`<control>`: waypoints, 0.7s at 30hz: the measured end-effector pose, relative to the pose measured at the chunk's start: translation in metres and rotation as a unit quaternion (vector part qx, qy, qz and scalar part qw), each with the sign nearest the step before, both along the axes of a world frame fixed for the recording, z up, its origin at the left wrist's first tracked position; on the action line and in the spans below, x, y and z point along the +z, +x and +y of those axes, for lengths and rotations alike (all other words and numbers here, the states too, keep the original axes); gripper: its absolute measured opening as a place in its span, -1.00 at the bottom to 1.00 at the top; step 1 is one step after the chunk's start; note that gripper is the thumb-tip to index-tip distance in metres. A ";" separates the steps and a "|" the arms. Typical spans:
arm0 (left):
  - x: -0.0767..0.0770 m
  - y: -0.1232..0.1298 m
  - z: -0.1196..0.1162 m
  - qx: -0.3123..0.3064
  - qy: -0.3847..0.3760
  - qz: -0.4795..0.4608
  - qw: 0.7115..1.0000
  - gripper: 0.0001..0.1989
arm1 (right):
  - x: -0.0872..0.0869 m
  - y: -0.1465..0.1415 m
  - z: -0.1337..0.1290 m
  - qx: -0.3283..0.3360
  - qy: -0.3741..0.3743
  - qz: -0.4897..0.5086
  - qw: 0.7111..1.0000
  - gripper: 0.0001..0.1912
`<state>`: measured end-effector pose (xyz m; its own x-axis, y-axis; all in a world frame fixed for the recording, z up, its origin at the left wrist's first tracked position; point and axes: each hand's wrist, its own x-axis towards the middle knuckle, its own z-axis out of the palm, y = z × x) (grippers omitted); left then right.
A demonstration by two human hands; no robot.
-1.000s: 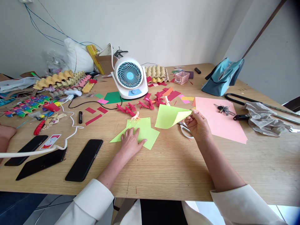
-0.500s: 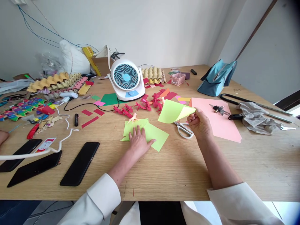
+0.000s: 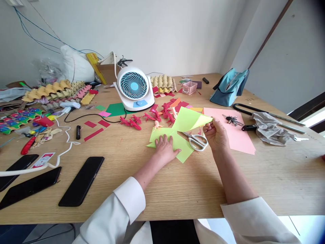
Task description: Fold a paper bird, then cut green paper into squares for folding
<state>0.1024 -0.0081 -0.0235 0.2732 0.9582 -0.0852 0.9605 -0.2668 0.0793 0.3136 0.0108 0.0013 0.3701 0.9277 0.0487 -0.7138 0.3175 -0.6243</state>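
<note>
My left hand (image 3: pixel 165 148) lies flat with fingers stretched on a small pile of light green paper sheets (image 3: pixel 186 156). Between the thumb and fingers of my right hand (image 3: pixel 215 134), the corner of another light green paper sheet (image 3: pixel 185 119) is pinched. That sheet is raised and curls over at its held edge; its left end reaches the pile. White-handled scissors (image 3: pixel 199 144) rest on the table just below the raised sheet, left of my right hand. Red folded paper shapes (image 3: pixel 132 122) and a peach one (image 3: pixel 157 125) lie behind the pile.
A white fan (image 3: pixel 133 88) stands behind the paper shapes. Pink sheets (image 3: pixel 240 139) with keys (image 3: pixel 232 120) lie right, near a blue bag (image 3: pixel 228 88). At left are a black phone (image 3: pixel 81 181), a white cable (image 3: pixel 68 149) and egg trays (image 3: pixel 50 90).
My left hand has slid to the right, and the green pile has moved with it, closer to the scissors. My right hand still pinches the raised sheet. The view has shifted slightly right.
</note>
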 end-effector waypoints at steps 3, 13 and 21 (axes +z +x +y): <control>0.004 0.008 0.012 -0.048 -0.018 -0.017 0.999 -0.24 | 0.001 0.001 -0.001 0.000 0.002 -0.001 1.000 -0.78; -0.012 -0.011 0.009 -0.114 0.072 -0.074 0.988 -0.40 | 0.000 0.003 0.001 0.004 0.005 -0.005 1.000 -0.78; -0.016 -0.043 -0.007 -0.067 0.048 -0.033 0.996 -0.45 | -0.005 -0.005 0.001 0.020 0.000 -0.014 1.000 -0.75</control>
